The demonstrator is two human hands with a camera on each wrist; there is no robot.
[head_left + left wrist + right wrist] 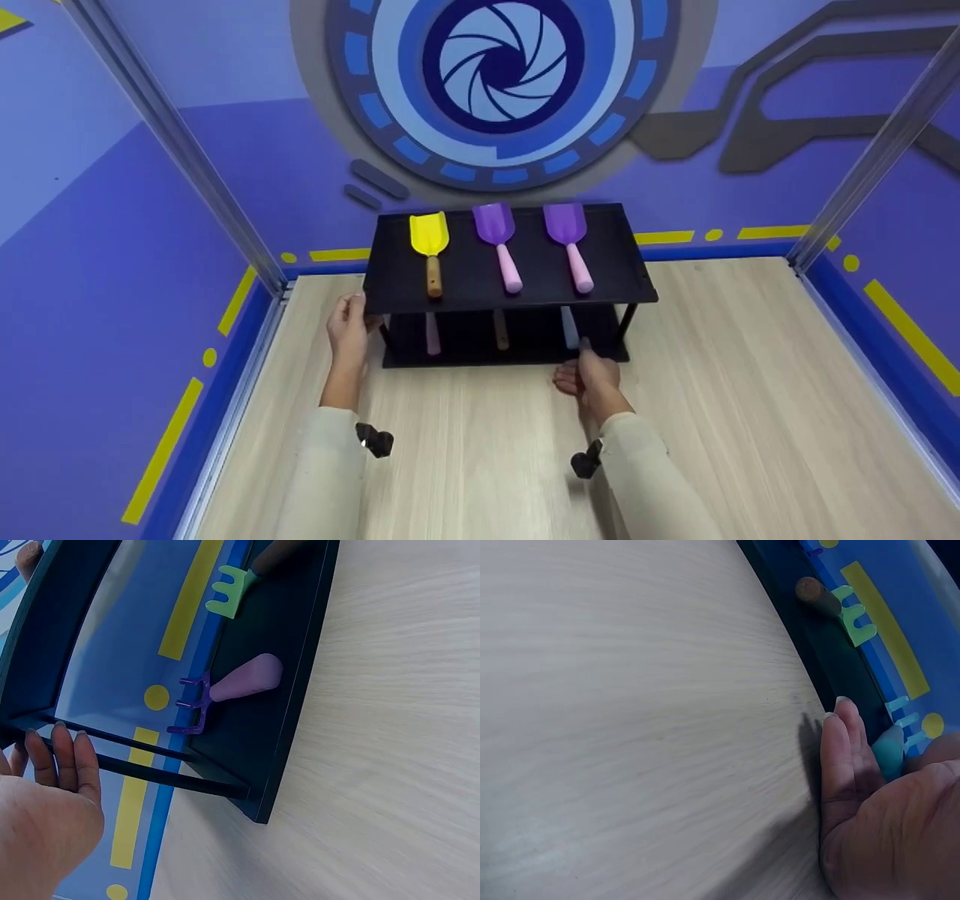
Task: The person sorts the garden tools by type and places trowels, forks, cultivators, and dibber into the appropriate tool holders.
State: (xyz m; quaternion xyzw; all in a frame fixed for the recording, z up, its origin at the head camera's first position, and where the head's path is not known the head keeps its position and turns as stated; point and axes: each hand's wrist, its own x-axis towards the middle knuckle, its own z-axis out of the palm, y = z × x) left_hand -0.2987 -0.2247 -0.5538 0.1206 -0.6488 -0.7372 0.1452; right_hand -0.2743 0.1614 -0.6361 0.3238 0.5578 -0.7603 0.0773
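A black two-tier rack (465, 285) stands on the table. Its upper shelf bears a yellow scoop (429, 236) with a brown handle and two purple scoops (495, 223) with pink handles. On the lower shelf lie a purple hand rake (247, 679) with a pink handle, a green rake (231, 592) with a brown handle, and a blue rake (889, 750). My left hand (349, 330) grips the upper shelf's left end, thumb partly hidden. At the lower shelf's front right, my right hand (592, 375) has its fingers extended along the edge, its thumb near the blue handle.
Behind the rack rises a blue and purple printed wall (247, 150). Metal posts (180, 150) stand at both back corners. The pale wood table (750, 375) extends to both sides and in front of the rack.
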